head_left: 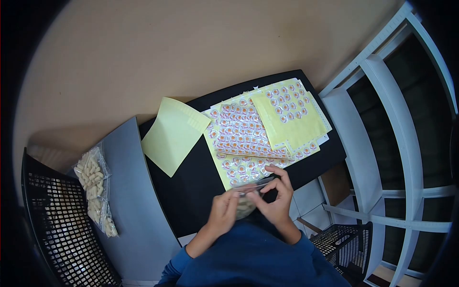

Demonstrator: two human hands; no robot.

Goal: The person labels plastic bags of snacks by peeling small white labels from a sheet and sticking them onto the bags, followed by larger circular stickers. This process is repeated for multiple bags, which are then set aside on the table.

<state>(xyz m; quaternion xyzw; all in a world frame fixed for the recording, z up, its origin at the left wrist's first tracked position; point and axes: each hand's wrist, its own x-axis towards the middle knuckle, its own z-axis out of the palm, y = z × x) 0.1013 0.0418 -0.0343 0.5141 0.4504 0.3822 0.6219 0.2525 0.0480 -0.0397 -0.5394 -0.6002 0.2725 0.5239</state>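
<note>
Close to my body, at the front edge of the black table, both hands hold a small clear plastic bag (pixel 245 206) with pale pieces in it. My left hand (pixel 223 213) pinches the bag's left side near the top. My right hand (pixel 277 201) has thumb and index finger closed on the right side of its top edge, other fingers raised. Just beyond the hands lie sheets of round stickers (pixel 244 129) with orange centres, partly overlapped by a yellow sheet with stickers (pixel 291 119). A plain yellow sheet (pixel 174 136) is further left.
The black table (pixel 179 198) adjoins a grey surface (pixel 126 186) on the left, where filled clear bags (pixel 93 177) lie beside a black basket (pixel 67 225). Another black basket (pixel 344 244) stands low at the right, by a white metal frame (pixel 389 129). A beige wall is behind.
</note>
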